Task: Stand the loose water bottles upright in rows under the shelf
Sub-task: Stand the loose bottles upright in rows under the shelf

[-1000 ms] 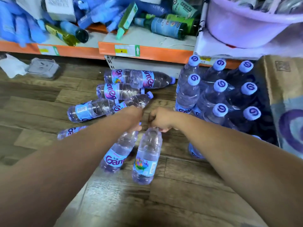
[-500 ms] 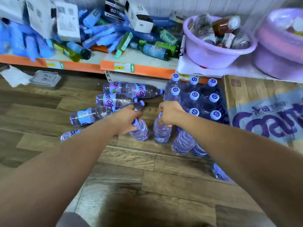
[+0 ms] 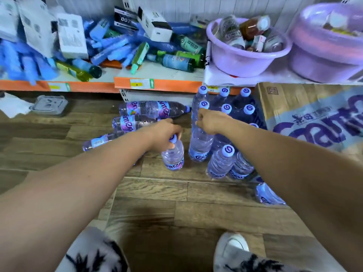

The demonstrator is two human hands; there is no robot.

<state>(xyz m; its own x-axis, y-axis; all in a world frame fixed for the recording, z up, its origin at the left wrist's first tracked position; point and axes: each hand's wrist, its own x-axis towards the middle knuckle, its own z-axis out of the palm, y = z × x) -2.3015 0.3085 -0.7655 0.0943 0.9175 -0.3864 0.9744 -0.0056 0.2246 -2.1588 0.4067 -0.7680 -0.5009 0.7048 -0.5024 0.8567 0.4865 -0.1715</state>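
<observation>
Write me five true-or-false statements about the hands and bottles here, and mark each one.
1. The left hand grips the cap of an upright bottle. True.
2. The right hand is open and empty. False: it grips the neck of a second upright bottle.
3. Several loose bottles lie on their sides on the floor. True.
4. The cardboard box sits left of the standing bottles. False: it is to their right.
5. The purple basin is empty. False: it holds containers.

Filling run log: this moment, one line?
left hand: grips left bottle, upright | right hand: grips right bottle, upright | lying bottles: further left
</observation>
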